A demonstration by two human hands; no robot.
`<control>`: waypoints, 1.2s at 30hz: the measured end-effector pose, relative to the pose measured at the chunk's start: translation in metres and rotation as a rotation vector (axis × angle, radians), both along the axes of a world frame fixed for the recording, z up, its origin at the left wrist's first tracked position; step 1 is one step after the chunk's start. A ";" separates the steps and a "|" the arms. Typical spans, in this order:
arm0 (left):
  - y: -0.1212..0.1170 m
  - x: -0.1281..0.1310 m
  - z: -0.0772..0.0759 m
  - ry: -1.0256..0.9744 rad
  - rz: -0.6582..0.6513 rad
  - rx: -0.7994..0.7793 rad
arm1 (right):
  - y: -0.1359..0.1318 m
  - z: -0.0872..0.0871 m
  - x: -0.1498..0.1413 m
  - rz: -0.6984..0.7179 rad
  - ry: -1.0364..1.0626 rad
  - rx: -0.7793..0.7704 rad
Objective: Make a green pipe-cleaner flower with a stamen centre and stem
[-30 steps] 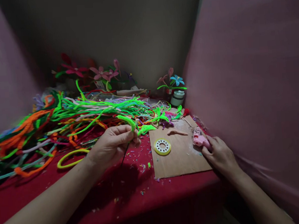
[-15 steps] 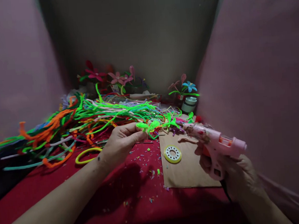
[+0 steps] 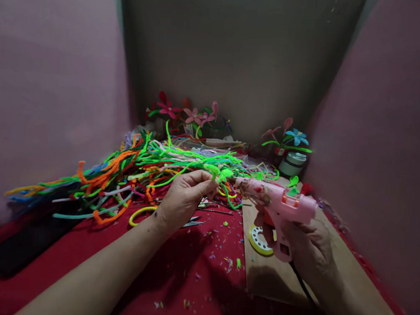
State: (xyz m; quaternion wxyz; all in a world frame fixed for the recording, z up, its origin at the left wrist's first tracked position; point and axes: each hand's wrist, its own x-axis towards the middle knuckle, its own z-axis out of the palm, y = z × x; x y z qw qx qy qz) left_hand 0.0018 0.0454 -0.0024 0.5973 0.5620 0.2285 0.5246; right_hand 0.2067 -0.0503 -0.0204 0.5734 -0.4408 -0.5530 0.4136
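Observation:
Between thumb and fingers, my left hand (image 3: 189, 195) pinches a bright green pipe-cleaner piece (image 3: 224, 174) with leaf-like loops. My right hand (image 3: 311, 244) is wrapped round the handle of a pink hot glue gun (image 3: 278, 200), its nozzle pointing left and close to the green piece. Whether the nozzle touches it I cannot tell. Under the gun lies a sheet of cardboard (image 3: 265, 283), with a yellow-rimmed tape roll (image 3: 261, 240) partly hidden by my right fingers. Scissors with a yellow handle (image 3: 142, 214) rest behind my left wrist, which covers part of them.
A heap of colourful pipe cleaners (image 3: 152, 161) spreads across the back left of the red cloth (image 3: 202, 254). Pipe-cleaner flowers (image 3: 192, 115) stand behind it. At the back right are a blue flower (image 3: 297, 137) and a pale green jar (image 3: 292, 163). Small clippings lie scattered in front.
The glue gun has moved left, its nozzle now closer to the green piece. The green piece has turned in my left hand. The camera view has shifted, with the background sliding right.

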 end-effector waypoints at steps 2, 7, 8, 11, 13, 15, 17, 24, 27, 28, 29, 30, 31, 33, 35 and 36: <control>0.001 0.000 -0.001 0.031 0.009 0.000 | 0.000 -0.004 0.003 -0.005 0.000 0.008; 0.001 0.000 -0.004 0.105 0.037 0.006 | -0.002 -0.005 0.005 -0.004 -0.036 0.007; 0.001 0.001 -0.005 0.114 0.041 0.006 | -0.002 -0.004 0.005 -0.008 -0.051 0.008; 0.000 0.001 -0.006 0.130 0.041 0.008 | -0.002 -0.001 0.002 -0.015 -0.064 -0.002; 0.000 0.001 -0.005 0.140 0.037 0.009 | -0.003 0.000 0.000 -0.028 -0.059 -0.001; -0.001 0.001 -0.005 0.148 0.037 0.011 | -0.003 0.001 -0.001 -0.033 -0.060 0.003; -0.001 0.001 -0.005 0.144 0.038 0.012 | -0.003 0.001 -0.001 -0.039 -0.053 0.003; -0.001 0.001 -0.007 0.175 0.031 0.043 | -0.002 0.000 0.000 -0.013 -0.041 -0.020; 0.001 0.000 -0.009 0.184 0.009 0.056 | -0.003 0.000 0.001 -0.010 -0.053 -0.036; 0.001 0.000 -0.009 0.187 0.003 0.058 | -0.004 0.000 0.001 -0.014 -0.051 -0.045; 0.002 0.000 -0.010 0.191 -0.003 0.058 | -0.004 0.000 0.001 -0.016 -0.045 -0.052; 0.002 0.000 -0.010 0.193 -0.006 0.059 | -0.004 0.000 0.001 -0.017 -0.035 -0.055; 0.003 0.000 -0.011 0.194 -0.009 0.058 | -0.004 -0.001 0.002 -0.011 -0.024 -0.054; 0.003 -0.001 -0.011 0.195 -0.015 0.056 | -0.004 -0.001 0.002 0.005 -0.014 -0.048; 0.003 -0.001 -0.012 0.194 -0.018 0.056 | -0.003 -0.002 0.002 0.009 -0.021 -0.037; 0.003 0.000 -0.012 0.196 -0.018 0.059 | -0.002 -0.002 0.003 0.008 -0.034 -0.032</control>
